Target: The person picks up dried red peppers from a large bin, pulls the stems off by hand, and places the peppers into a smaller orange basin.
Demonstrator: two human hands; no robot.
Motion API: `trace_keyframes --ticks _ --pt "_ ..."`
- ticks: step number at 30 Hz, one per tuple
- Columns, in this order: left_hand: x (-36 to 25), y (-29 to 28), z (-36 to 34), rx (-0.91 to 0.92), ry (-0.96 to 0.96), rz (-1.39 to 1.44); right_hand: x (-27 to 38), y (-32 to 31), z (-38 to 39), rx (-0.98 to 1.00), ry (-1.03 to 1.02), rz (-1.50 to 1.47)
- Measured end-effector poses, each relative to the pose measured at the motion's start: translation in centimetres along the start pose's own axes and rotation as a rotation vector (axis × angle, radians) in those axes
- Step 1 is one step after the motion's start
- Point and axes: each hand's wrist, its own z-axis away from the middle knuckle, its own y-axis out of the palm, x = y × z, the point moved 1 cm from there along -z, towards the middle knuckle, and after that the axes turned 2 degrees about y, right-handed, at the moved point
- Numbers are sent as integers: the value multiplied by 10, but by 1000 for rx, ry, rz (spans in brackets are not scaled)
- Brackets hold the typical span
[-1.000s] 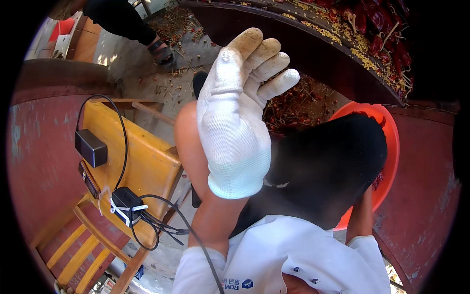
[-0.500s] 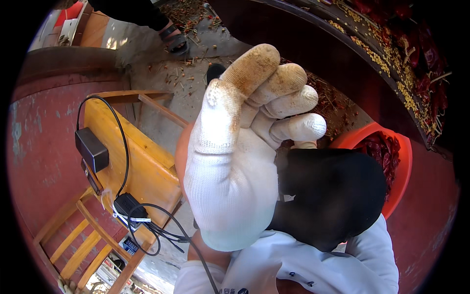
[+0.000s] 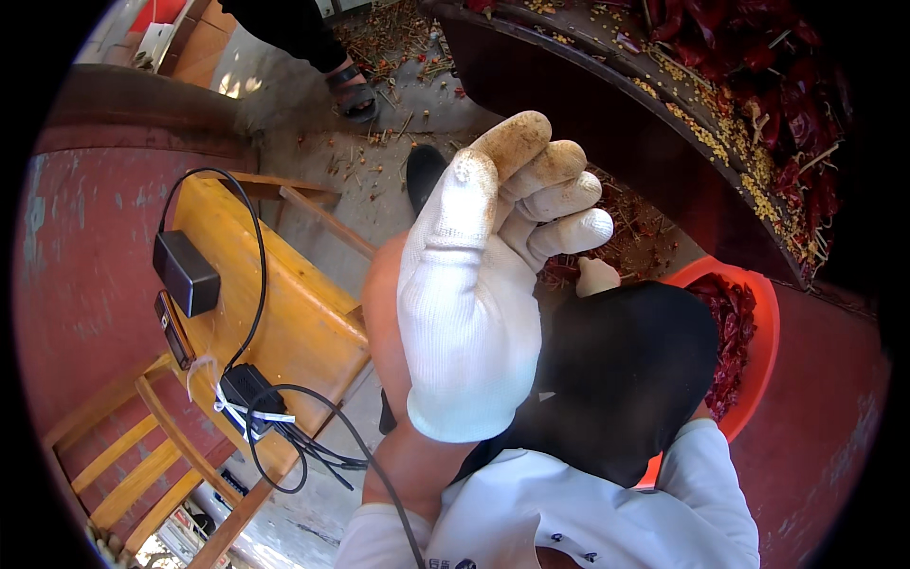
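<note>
My left hand (image 3: 488,284), in a white knit glove stained brown at the fingertips, is raised in the middle of the view. Its fingers curl loosely, the palm is turned to the right, and I see nothing in it. Beyond my dark-trousered knee (image 3: 630,379), a small part of my right hand (image 3: 597,276) shows, also in a white glove. The knee hides its fingers, and it is nearest the litter of stems and red bits (image 3: 621,218) on the floor. An orange-red basin (image 3: 766,351) of dried red chilies (image 3: 732,341) stands right of the knee.
A dark raised surface (image 3: 588,104) with chilies (image 3: 796,114) and yellow seeds spans the upper right. To the left, a wooden bench (image 3: 284,294) carries a black box (image 3: 187,273), a phone-like device (image 3: 174,329) and cables. A person's sandalled foot (image 3: 355,98) is at the top.
My left hand appears smaller and a little farther from the view. More of my right glove shows past the knee. The view has shifted slightly, and more of the chilies at the upper right is visible.
</note>
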Motion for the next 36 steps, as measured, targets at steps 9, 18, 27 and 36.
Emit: trace_keyframes --ticks 9,18,27,36 --pt "17 15 -1 -126 22 -313 -52 -113 46 -136 -61 -1133" --pt "46 29 0 30 -27 -643 -89 -216 192 -566 -183 -1707" --pt "70 48 11 541 429 -1010 -79 -254 244 -298 -532 -2078" --pt "55 58 20 914 905 -1490 -52 -232 238 10 -330 -1998"
